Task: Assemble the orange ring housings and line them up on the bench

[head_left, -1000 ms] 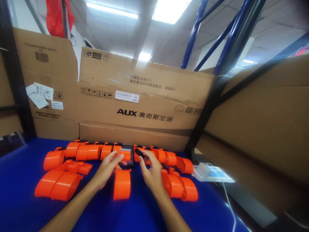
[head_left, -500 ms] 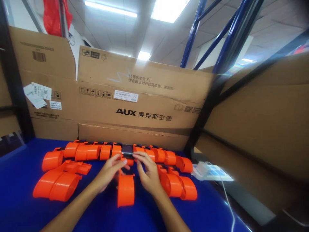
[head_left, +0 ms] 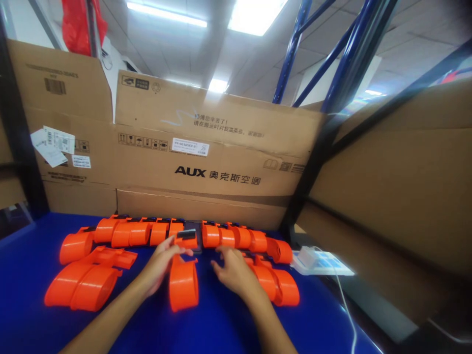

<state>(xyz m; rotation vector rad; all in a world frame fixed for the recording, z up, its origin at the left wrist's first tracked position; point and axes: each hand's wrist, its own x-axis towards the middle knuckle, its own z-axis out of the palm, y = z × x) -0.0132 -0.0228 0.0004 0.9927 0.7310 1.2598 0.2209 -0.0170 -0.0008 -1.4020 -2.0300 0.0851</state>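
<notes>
My left hand [head_left: 164, 263] is closed around an orange plastic holder [head_left: 183, 285], gripping its upper part. The holder's wide band hangs below my fingers, and a dark, light-edged flat piece [head_left: 187, 233] shows at its top. Just behind it is a dark rectangular panel [head_left: 199, 241], partly hidden. My right hand [head_left: 232, 270] is apart from the holder, to its right, with thumb and forefinger spread and nothing visible between them. Near that hand are similar orange holders [head_left: 285, 287], partly behind the wrist.
Several orange holders with dark tops [head_left: 131, 233] stand in a row along the back of the blue table [head_left: 147, 329]. More orange pieces [head_left: 92, 287] lie at the left. A white box-shaped item with a cable [head_left: 309, 256] is at the right. Cardboard [head_left: 206, 201] walls the back.
My right hand has let go of the holder and drawn away to the right. My left hand has shifted the holder slightly left, and its flat top piece now shows tilted.
</notes>
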